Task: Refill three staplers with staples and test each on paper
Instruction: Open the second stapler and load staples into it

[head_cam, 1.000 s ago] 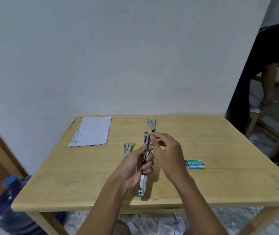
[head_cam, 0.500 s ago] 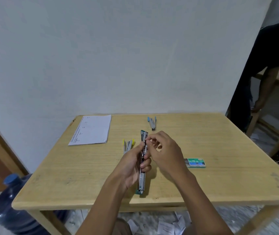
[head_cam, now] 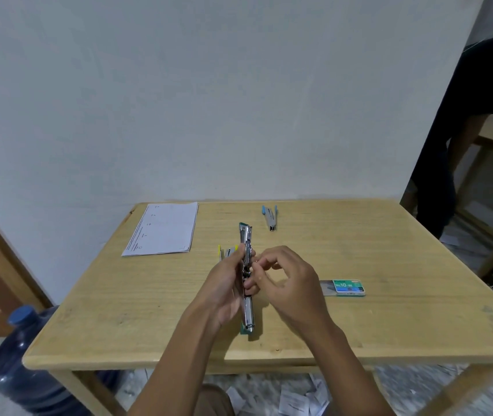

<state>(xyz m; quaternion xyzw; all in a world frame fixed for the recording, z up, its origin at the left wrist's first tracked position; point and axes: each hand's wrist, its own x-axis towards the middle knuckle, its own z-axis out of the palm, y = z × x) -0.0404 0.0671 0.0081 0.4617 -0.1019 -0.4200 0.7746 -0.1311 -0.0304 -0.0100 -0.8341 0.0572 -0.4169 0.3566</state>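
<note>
Pale wall (head_cam: 209, 85) is seen behind a light wooden bench (head_cam: 389, 325), on which the task's things are spread. A green stapler (head_cam: 246, 235) is held swung open lengthwise over the middle of the bench, its near end low over the front of the top; whether it touches cannot be told. It is gripped round its middle by the left grip (head_cam: 224, 283), fingers curled about the metal body. The right grip (head_cam: 290, 283) is set against it from the other side, fingertips (head_cam: 254, 267) pinched at the open rail. Whether a strip of staples is held there is too small to be told.

The loading of this stapler is judged to be in hand. A yellow stapler (head_cam: 227, 253) lies just behind the left grip, partly hidden, and a blue stapler (head_cam: 270, 217) lies farther back. Neither is opened out, and whether either has been filled cannot be told. A staple box (head_cam: 348, 287) lies to the right of the hands with its tray slid partly out. Paper (head_cam: 161, 229) lies at the far left corner, and no staple can be made out in it, so the tests are judged to be left.

Open room is found on the right half and the near left of the bench. The front edge is close to the stapler's near end, so a dropped strip could be lost to the floor, where paper scraps (head_cam: 293, 400) are scattered. A water bottle (head_cam: 20, 355) stands by the left leg, and another person (head_cam: 464, 130) stands beyond the right corner, well apart.
</note>
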